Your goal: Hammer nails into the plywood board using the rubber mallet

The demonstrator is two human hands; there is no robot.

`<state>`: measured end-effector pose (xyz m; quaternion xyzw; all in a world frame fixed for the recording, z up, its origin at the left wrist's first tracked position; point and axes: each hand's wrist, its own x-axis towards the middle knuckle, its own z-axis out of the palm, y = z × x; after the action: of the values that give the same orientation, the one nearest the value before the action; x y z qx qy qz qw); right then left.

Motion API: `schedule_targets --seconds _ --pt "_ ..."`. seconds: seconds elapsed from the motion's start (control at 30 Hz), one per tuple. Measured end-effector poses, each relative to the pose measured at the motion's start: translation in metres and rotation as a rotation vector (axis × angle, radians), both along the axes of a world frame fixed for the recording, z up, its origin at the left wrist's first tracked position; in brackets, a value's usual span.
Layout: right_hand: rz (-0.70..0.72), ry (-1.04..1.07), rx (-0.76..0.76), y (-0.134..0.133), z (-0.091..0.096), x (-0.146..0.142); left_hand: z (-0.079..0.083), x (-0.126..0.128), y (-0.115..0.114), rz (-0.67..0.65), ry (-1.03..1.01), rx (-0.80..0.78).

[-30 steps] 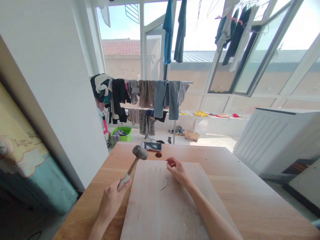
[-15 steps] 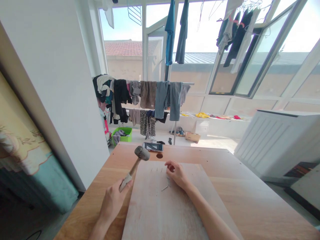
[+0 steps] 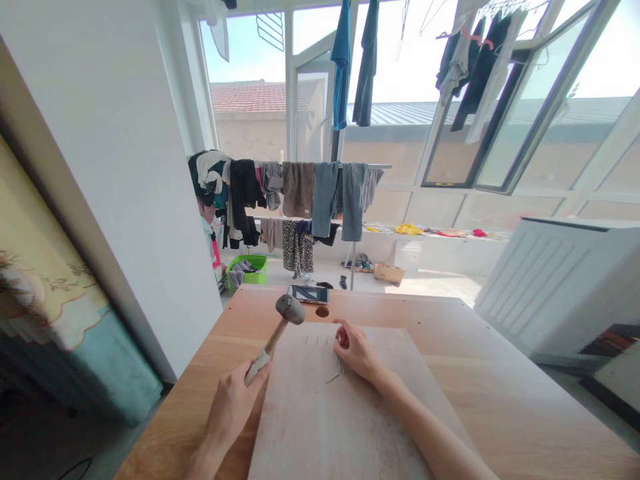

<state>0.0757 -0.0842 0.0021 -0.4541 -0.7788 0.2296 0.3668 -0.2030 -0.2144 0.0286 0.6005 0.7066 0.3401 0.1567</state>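
My left hand (image 3: pixel 233 403) is wrapped around the pale grip of a mallet (image 3: pixel 290 311), whose dark grey head is raised above the left far edge of a whitish wooden board (image 3: pixel 300 427). Several thin nails (image 3: pixel 317 339) stand upright in a row near the board's far end. Just right of that row, my right hand (image 3: pixel 356 350) rests on the board with thumb and forefinger pinched; whatever they hold is hidden by the fingers. Loose nails (image 3: pixel 333 378) lie on the board beside this hand, some partly under it.
The board lies on a wooden table (image 3: pixel 480 373). Beyond its far end are a round hole (image 3: pixel 323 311) in the tabletop and a phone (image 3: pixel 309 294). Past the table stand a laundry rack (image 3: pixel 370 165) with clothes and a green basket (image 3: pixel 257 270). A white wall (image 3: pixel 100 167) rises at left.
The mallet head has shifted slightly right and down, and the view has moved a little. My right hand keeps its place by the nail row.
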Motion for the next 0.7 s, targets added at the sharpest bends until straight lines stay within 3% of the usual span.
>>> schedule_targets --seconds 0.17,0.43,0.7 --pt "0.009 0.057 -0.041 -0.001 0.0 0.002 0.003 0.005 -0.003 -0.018 -0.003 0.023" --pt "-0.048 0.107 -0.09 0.002 -0.006 0.005 0.025 0.026 -0.005 -0.111 -0.022 -0.048" --pt "-0.074 0.087 -0.053 0.0 -0.003 0.006 0.049 0.06 0.003 -0.147 0.271 -0.129"
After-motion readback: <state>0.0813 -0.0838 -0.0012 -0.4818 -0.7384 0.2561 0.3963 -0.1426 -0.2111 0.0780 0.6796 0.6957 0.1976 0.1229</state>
